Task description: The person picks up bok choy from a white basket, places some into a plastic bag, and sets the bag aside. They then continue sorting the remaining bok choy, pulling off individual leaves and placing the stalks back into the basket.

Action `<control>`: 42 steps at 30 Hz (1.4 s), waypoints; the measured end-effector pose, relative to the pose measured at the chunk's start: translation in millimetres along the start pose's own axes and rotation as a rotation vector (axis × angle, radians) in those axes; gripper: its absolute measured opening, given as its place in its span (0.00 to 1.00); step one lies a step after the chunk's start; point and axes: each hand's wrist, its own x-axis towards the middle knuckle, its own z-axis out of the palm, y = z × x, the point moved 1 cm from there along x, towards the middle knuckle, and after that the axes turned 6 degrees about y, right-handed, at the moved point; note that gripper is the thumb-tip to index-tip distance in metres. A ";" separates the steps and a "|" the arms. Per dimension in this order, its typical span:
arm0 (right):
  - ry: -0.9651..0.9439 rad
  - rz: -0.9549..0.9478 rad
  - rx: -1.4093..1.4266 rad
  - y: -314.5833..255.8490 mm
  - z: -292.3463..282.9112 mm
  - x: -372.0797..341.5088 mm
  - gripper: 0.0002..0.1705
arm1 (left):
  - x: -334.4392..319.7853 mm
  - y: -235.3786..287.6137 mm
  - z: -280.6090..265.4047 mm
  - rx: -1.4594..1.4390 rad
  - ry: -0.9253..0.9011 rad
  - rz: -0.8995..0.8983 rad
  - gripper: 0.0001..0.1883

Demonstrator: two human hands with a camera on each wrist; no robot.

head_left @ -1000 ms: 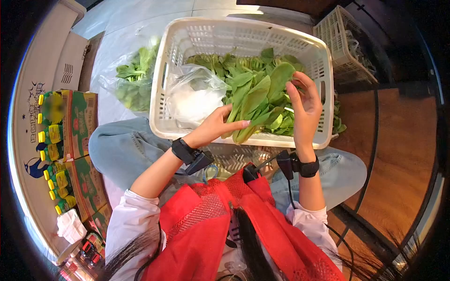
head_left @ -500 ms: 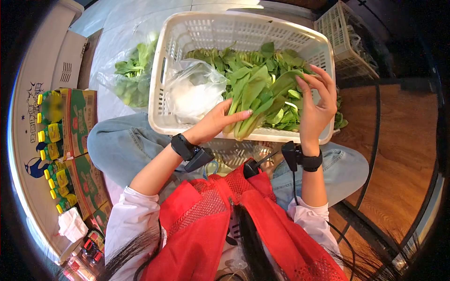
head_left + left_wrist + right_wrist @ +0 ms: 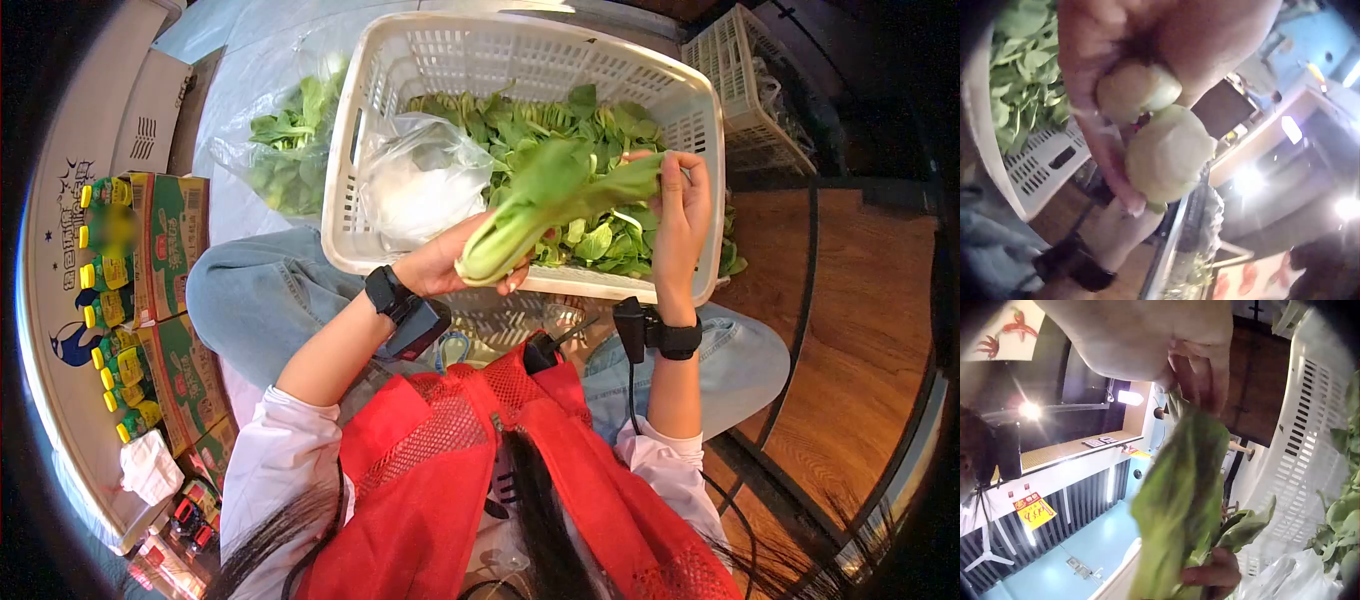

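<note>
My left hand (image 3: 440, 262) grips bok choy (image 3: 500, 238) near its pale stem ends, the leaves pointing away to the right. Two round cut bases (image 3: 1169, 153) show side by side within the left fingers in the left wrist view. At the leafy end, my right hand (image 3: 684, 205) pinches a leaf (image 3: 630, 180) between thumb and fingers. That leaf hangs limp and broad below the right fingers in the right wrist view. Beneath the hands, a white plastic basket (image 3: 715, 150) holds more bok choy (image 3: 500, 120) and a clear plastic bag (image 3: 425, 190).
Left of the basket, a clear bag of greens (image 3: 295, 135) lies on the floor. Cartons (image 3: 175, 250) and yellow-capped bottles (image 3: 115, 275) line the far left. A second crate (image 3: 745, 85) stands at the back right. The person's jeans (image 3: 265, 300) flank the basket's near side.
The left hand has turned, tilting the bok choy so its pale base faces nearer and lower left. The right hand has closed its fingertips on a leaf at the right.
</note>
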 end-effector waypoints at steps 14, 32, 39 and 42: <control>0.193 0.057 0.052 4.2 -4.0 -6.5 0.10 | 4.0 -7.0 9.0 0.455 0.244 0.107 0.27; 0.207 -0.256 -0.420 9.1 -10.4 -13.4 0.18 | -1.4 30.6 -21.9 0.005 0.662 0.587 0.21; -0.141 -0.272 -1.181 44.6 14.9 -22.1 0.25 | 6.7 13.2 -12.4 0.395 0.602 0.503 0.28; -0.195 -0.322 -1.014 34.3 22.1 -22.0 0.19 | 5.7 12.4 -5.2 0.442 0.587 0.508 0.31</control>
